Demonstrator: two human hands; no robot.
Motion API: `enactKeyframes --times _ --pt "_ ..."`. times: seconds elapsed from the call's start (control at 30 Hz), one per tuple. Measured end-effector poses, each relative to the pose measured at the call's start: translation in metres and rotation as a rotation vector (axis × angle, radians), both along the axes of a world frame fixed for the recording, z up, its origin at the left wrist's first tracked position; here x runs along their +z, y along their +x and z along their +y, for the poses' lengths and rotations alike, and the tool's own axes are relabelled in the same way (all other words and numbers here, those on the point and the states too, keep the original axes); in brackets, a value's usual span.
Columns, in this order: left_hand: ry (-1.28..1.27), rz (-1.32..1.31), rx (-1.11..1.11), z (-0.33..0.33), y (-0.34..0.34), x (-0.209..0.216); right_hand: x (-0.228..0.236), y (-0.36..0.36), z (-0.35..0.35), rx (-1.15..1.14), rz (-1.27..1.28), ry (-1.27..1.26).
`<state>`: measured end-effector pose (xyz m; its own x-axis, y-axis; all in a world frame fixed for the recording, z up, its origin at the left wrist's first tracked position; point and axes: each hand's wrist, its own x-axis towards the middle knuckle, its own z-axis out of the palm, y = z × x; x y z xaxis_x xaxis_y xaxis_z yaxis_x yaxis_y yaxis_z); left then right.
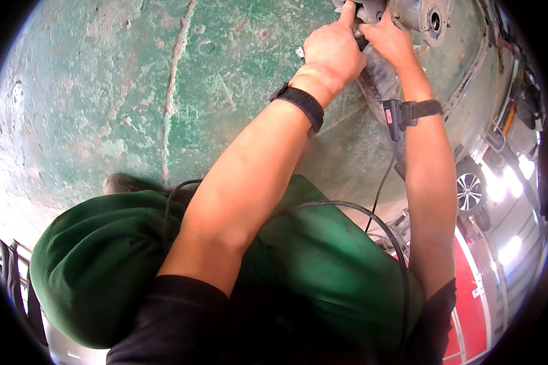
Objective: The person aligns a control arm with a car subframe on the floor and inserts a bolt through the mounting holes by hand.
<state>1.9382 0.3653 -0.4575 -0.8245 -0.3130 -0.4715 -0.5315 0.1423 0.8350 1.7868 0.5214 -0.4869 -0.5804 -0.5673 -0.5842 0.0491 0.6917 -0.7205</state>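
A dirty grey metal car part (pixel 411 13) with a round bushed end stands at the top edge, partly cut off by the picture. My left hand (pixel 336 52) is closed at its left side, with the index finger stretched along the metal and the other fingers curled under. Close beside it, my right hand (pixel 388 41) grips the same part, its thumb reaching toward the left hand. Both sets of fingertips are partly hidden by the metal. Below the hands, a grey arm-like piece (pixel 377 76) of metal slopes down between my wrists.
The worn green floor (pixel 103 79) has a long crack (pixel 175 73). Black cables (pixel 371 213) loop over my green trousers (pixel 115 243). Toward the right are a car wheel (pixel 470 190), a red cabinet-like surface (pixel 469 292) and bright lights.
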Motion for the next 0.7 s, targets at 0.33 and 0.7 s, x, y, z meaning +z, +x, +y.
enactKeyframes --times 0.33,0.7 --pt "-0.192 0.077 0.097 0.01 0.009 0.002 0.019 0.014 -0.029 0.063 0.233 0.041" --pt "-0.041 0.121 -0.054 -0.024 0.014 0.014 0.04 0.009 -0.022 -0.028 0.203 0.164"
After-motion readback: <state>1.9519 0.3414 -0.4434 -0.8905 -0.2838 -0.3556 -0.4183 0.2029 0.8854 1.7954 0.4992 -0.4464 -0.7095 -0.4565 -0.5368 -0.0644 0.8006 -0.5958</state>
